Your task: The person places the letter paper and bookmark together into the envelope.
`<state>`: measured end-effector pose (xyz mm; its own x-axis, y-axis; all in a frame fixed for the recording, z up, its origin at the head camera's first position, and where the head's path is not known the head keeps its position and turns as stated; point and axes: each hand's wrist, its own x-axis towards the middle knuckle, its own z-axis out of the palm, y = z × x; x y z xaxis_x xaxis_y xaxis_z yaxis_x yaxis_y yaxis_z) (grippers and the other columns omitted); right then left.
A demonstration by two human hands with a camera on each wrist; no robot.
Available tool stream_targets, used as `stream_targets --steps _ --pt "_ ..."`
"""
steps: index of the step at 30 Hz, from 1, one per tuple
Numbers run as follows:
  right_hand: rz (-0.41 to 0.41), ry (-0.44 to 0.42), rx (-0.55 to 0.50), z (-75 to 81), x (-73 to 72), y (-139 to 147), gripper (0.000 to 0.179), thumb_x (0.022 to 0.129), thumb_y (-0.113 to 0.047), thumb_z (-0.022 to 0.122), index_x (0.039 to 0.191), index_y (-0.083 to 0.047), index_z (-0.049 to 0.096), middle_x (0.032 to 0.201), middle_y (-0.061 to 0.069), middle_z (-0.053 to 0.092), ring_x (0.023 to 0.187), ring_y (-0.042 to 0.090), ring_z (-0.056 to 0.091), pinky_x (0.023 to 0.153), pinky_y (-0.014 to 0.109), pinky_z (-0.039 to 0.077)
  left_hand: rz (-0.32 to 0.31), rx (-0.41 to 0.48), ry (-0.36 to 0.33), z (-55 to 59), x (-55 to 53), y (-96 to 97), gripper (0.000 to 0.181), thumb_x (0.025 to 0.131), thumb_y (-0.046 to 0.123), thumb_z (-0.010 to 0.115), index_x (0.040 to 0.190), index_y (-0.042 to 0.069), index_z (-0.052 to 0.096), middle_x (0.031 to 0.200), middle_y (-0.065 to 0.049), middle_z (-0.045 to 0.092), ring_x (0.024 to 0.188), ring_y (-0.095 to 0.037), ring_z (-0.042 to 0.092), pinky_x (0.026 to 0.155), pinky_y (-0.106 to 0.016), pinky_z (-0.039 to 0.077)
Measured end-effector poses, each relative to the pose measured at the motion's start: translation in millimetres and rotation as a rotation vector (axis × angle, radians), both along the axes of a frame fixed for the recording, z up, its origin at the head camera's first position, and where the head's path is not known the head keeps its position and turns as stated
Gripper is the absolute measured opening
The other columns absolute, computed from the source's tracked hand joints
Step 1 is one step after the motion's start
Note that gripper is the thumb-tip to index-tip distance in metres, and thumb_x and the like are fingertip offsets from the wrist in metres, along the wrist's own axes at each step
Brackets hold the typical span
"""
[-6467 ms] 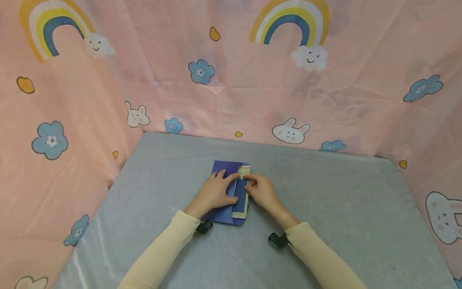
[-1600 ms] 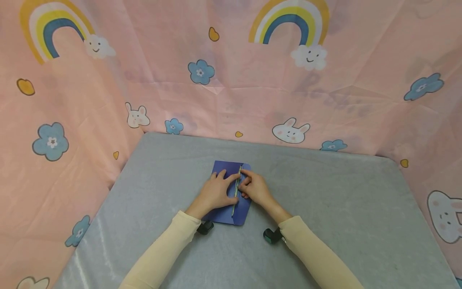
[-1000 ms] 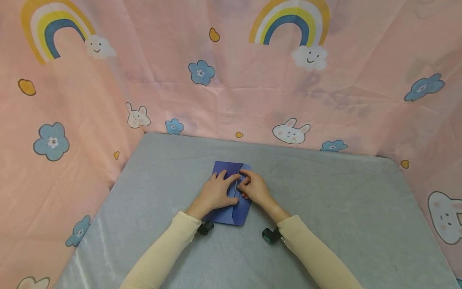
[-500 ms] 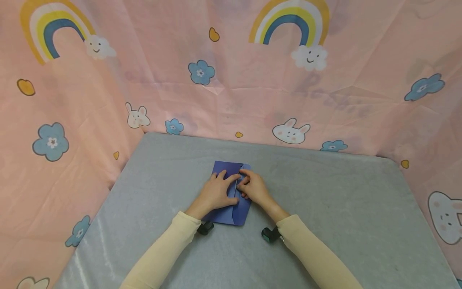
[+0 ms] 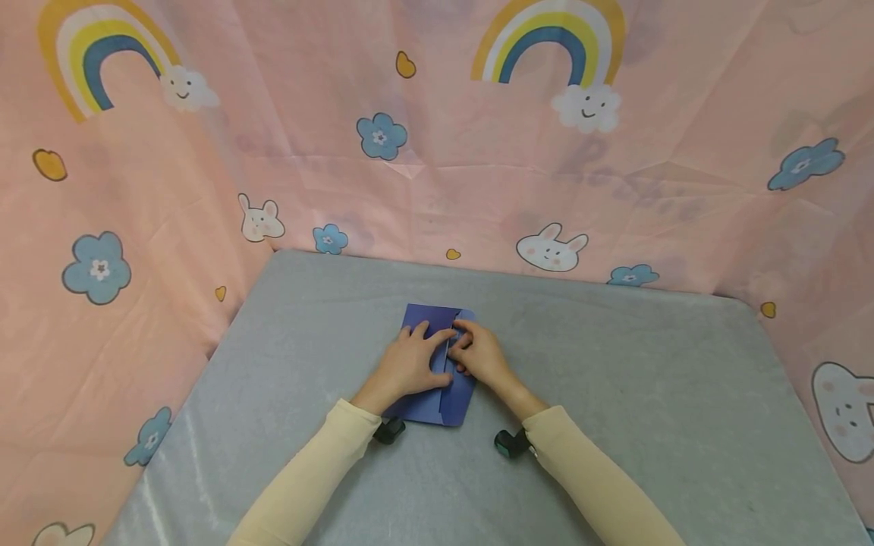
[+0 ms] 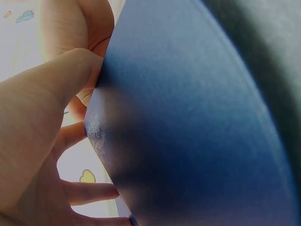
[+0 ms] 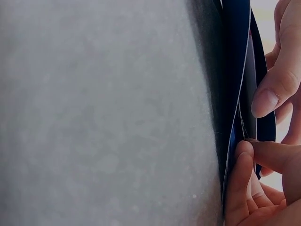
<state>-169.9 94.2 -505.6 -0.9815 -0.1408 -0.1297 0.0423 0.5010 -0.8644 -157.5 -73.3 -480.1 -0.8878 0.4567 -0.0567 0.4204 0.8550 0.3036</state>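
Note:
A blue-purple envelope (image 5: 432, 314) lies on the table, its flap (image 5: 461, 402) folded out to the right. My left hand (image 5: 408, 365) rests on the envelope body with fingers spread, its thumb and index finger at the rim of the mouth. At that mouth, my right hand (image 5: 486, 359) has curled fingers, and its thumb and index finger (image 7: 268, 153) meet at the edge of a card. Nearly all of the card sits inside the envelope; only a thin edge shows. In the left wrist view the envelope's blue surface (image 6: 188, 113) fills most of the picture.
The table is covered with a grey cloth (image 5: 614, 394). A pink curtain (image 5: 437, 197) printed with rainbows, rabbits and flowers stands behind and at both sides. Dark wrist cameras (image 5: 510, 444) sit below both hands.
Since the earliest frame, the patterned card has slid left into the envelope, and my right hand has followed it to the mouth. Over the last second almost nothing moves; the left hand stays in place.

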Motion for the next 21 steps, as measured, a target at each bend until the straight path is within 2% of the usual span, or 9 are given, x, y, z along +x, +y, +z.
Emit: stream_targets --steps 14,21 --pt "-0.006 -0.004 -0.025 -1.0 0.4 2.9 0.061 0.086 -0.003 0.069 0.144 -0.001 0.048 0.08 0.012 0.071 0.05 0.009 0.059 0.05 0.025 0.052 0.002 -0.012 -0.001 -0.7 0.2 1.0 0.074 0.079 0.05 0.075 0.146 0.033 0.048 0.148 -0.024 0.046 0.129 -0.051 0.049 0.091 -0.063 0.051" --pt "-0.01 0.001 -0.061 -1.4 -0.1 11.4 0.061 0.085 0.0 0.069 0.142 0.002 0.048 0.08 0.016 0.072 0.049 0.009 0.059 0.05 0.026 0.052 0.017 -0.049 0.003 0.5 1.1 3.0 0.074 0.079 0.052 0.075 0.146 0.034 0.048 0.149 -0.024 0.046 0.13 -0.054 0.048 0.093 -0.062 0.05"
